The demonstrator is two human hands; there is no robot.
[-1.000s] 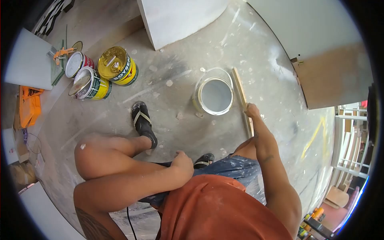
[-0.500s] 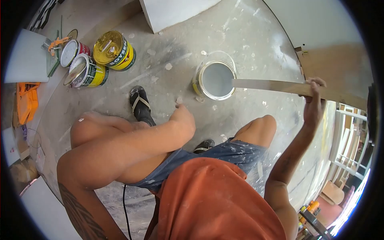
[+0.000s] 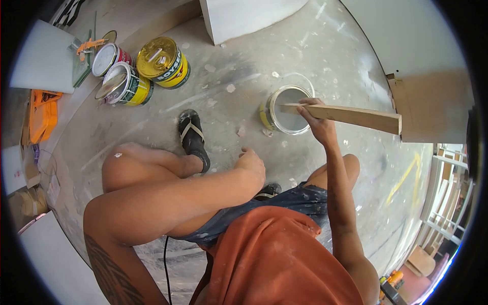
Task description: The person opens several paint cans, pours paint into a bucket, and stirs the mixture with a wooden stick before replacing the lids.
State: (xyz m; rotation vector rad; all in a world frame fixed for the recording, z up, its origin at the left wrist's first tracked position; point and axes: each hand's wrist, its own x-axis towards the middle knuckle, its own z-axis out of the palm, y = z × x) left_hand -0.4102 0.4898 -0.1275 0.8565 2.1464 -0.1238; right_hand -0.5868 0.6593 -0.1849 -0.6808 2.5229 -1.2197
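Observation:
My right hand (image 3: 319, 122) is closed around a flat wooden stick (image 3: 361, 116). One end of the stick reaches into an uncovered paint can (image 3: 273, 113) on the floor. Grey paint (image 3: 294, 118) fills the can, and the stick's tip is hidden in it. The can's wire handle (image 3: 306, 79) lies out to the far side. My left hand (image 3: 252, 163) hangs at the end of my forearm, in front of my shorts and apart from the can. Its fingers are curled in, partly out of sight, and nothing shows in them.
Several paint cans stand at the upper left, among them a yellow-topped one (image 3: 161, 62) and one with a tilted lid (image 3: 136, 91). An orange case (image 3: 42, 117) lies at the left. A white panel (image 3: 249, 20) rises at the top, and a board (image 3: 432, 101) at the right.
My right hand has moved left along the stick toward the can, gripping it closer to the rim. The stick has moved left and reaches further over the can. The whole view has shifted slightly.

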